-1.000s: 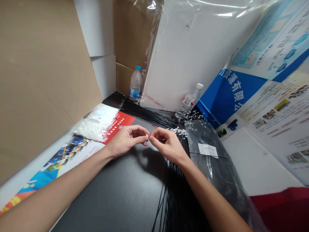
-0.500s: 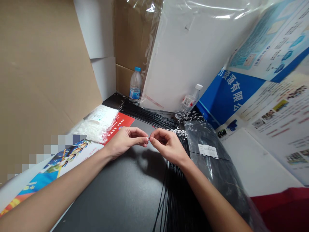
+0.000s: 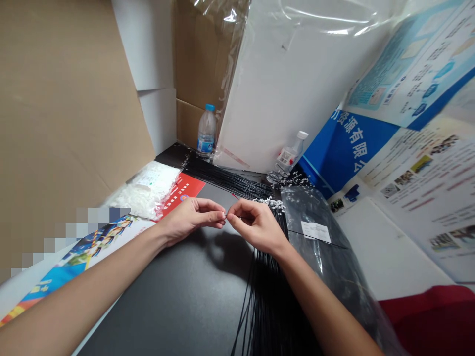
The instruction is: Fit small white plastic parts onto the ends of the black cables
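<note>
Above the dark grey table (image 3: 178,296), my left hand (image 3: 196,217) pinches a tiny white piece between thumb and fingertips. Facing it, my right hand (image 3: 256,222) is also pinched, its fingertips almost touching the left ones. A thin dark strand seems to be at its fingertips, too small to make out fully. Beside and beneath my right hand lies a bundle of thin black wires (image 3: 260,301) with small white ends (image 3: 272,203). A plastic bag of white pieces (image 3: 148,190) rests to the left, beyond my left hand.
A blue-capped bottle (image 3: 207,132) stands at the back; a white-capped bottle (image 3: 291,157) leans to its right. More black wires (image 3: 230,178) lie behind my hands. A clear bag with a label (image 3: 315,231) covers the right side. A red sheet (image 3: 185,190) lies by the white pieces.
The view has shifted slightly, and both hands appear a little further left. Their fingertips stay close together, with the same pinching hold.
</note>
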A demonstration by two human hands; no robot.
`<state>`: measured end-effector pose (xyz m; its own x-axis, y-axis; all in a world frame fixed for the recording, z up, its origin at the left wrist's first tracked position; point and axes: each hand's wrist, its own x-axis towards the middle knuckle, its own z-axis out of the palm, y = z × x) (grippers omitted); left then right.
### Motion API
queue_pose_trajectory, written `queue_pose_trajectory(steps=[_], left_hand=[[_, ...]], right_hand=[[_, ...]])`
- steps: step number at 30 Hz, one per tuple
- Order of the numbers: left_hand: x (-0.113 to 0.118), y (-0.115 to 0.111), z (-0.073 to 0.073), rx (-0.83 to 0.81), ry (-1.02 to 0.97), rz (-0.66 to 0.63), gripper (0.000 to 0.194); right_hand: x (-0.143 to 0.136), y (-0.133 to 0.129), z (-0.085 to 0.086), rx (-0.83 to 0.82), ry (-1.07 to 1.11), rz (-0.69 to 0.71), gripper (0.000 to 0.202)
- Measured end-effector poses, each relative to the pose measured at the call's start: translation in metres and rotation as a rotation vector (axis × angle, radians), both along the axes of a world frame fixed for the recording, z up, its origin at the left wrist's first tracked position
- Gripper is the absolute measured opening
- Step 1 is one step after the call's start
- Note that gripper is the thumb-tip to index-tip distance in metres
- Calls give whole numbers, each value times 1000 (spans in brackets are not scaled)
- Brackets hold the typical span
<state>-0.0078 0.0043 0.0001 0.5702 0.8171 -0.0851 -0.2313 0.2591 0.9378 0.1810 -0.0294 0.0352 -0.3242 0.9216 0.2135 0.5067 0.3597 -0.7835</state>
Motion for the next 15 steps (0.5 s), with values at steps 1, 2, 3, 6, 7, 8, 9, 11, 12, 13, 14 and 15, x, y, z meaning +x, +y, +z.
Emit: queue_pose_trajectory(steps=[1, 2, 3, 6, 7, 8, 9, 11, 12, 13, 14, 15], left_hand=[[0, 0, 0, -14, -10, -4, 23], [0, 0, 1, -28, -18, -6, 23], [0, -1, 1, -40, -23, -6, 23], [0, 0, 1, -52, -27, -4, 25], [0, 0, 1, -50, -27, -3, 25], [0, 0, 0, -47, -28, -4, 25], [0, 0, 0, -45, -28, -4, 25], [0, 1, -1, -49, -33, -3, 24], [1, 1, -1, -53, -36, -1, 24], [1, 1, -1, -58, -39, 1, 24], [1, 1, -1, -63, -41, 3, 24], [1, 1, 0, -66, -39, 5, 25]], right_hand=[[0, 0, 0, -4, 5, 6, 16], [0, 0, 0, -5, 9, 11, 16], [1, 1, -1, -3, 9, 15, 16], [1, 0, -2, 13, -4, 18, 15], [1, 0, -2, 16, -9, 18, 15], [1, 0, -2, 17, -12, 19, 15], [1, 0, -3, 18, -12, 20, 15], [1, 0, -4, 19, -9, 22, 15], [1, 0, -4, 21, -7, 22, 16], [1, 0, -4, 23, -7, 23, 15], [1, 0, -4, 25, -7, 23, 15], [2, 0, -4, 29, -7, 23, 15]])
